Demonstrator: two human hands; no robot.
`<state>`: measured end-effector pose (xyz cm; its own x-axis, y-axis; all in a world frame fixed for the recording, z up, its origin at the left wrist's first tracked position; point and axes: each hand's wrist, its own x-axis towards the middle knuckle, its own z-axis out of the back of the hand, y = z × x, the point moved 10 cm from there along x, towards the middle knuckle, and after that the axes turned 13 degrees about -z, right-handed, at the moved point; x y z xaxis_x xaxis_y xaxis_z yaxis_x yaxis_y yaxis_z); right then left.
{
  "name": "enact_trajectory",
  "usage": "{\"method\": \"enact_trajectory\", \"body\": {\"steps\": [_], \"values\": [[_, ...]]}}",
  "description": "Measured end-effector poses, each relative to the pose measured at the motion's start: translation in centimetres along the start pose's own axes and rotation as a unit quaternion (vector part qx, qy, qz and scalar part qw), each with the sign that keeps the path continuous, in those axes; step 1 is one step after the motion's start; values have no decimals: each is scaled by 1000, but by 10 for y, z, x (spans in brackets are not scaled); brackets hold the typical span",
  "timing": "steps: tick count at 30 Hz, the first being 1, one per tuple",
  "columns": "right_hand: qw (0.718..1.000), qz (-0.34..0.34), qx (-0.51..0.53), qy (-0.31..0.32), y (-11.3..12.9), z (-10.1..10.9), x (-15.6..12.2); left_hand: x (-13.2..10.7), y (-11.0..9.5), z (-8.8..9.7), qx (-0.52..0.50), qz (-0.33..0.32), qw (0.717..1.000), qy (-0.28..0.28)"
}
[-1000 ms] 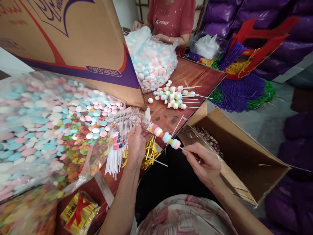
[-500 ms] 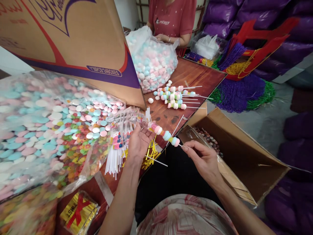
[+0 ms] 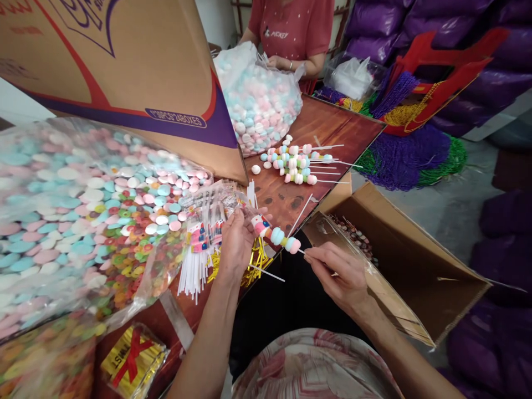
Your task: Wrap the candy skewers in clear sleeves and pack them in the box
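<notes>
My right hand (image 3: 338,274) pinches the white stick of a candy skewer (image 3: 278,237) strung with pink, white and blue sweets. My left hand (image 3: 235,241) holds a clear printed wrapper sleeve (image 3: 226,205), and the skewer's tip is inside the sleeve's mouth. Under my left hand lie a bundle of wrapped skewers with white sticks (image 3: 195,260) and gold twist ties (image 3: 255,260). A pile of finished bare skewers (image 3: 297,163) rests farther out on the brown table (image 3: 332,130).
A big clear bag of pastel and ring candies (image 3: 83,221) fills the left. A large cardboard box (image 3: 124,66) leans behind it. An open carton (image 3: 399,255) stands at my right. Across the table a person in a red shirt (image 3: 291,27) works at another candy bag (image 3: 260,102).
My right hand has pushed the skewer leftward, so more of its candies now sit inside the sleeve held by my left hand.
</notes>
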<state>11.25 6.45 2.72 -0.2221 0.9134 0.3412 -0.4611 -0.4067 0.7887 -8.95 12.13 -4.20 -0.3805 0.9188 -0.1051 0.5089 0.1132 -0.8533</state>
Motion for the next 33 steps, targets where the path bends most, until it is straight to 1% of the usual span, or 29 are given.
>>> {"method": "enact_trajectory", "body": {"steps": [3,5,7,10,14,16,17,19,20,21,22,24,25,26,27,29,31,33], "values": [[999,-40,10,-19,-8,-1,1,-5,1,-6,2,3,1000,6],[998,-55,-9,-39,-9,-3,1,-7,-1,-7,-2,-13,1000,-7],[997,-55,-31,-47,-7,-6,1,-10,-2,-8,-3,-28,999,-21],[995,-34,-77,-48,-2,-11,2,-13,-1,-14,7,-32,999,-18],[981,33,-182,-52,13,-18,4,-15,1,-17,31,-36,999,-27],[981,42,-185,-46,17,-22,4,-16,5,-18,24,-30,999,-28],[986,32,-158,-41,17,-23,4,-16,7,-19,12,-24,999,-25],[998,-23,-59,-27,11,-24,4,-16,11,-21,-22,-16,999,-18],[997,-68,2,-22,4,-24,3,-16,12,-22,-41,-16,999,-17],[990,-123,64,-14,-5,-26,2,-16,12,-23,-61,-20,998,-15],[976,-183,122,-6,-15,-29,-1,-15,11,-24,-77,-25,997,-13],[935,-284,213,9,-33,-38,-7,-15,11,-27,-100,-28,995,-4],[916,-318,244,16,-39,-42,-9,-15,11,-29,-104,-25,994,1],[904,-337,262,23,-42,-45,-10,-15,13,-30,-105,-20,994,5],[900,-342,269,26,-43,-46,-9,-15,14,-31,-102,-15,995,7],[913,-320,252,29,-42,-45,-2,-14,16,-30,-90,-6,996,8],[941,-263,210,23,-37,-40,6,-15,18,-29,-74,4,997,7],[972,-187,139,11,-29,-33,13,-15,21,-27,-60,17,998,7]]}}
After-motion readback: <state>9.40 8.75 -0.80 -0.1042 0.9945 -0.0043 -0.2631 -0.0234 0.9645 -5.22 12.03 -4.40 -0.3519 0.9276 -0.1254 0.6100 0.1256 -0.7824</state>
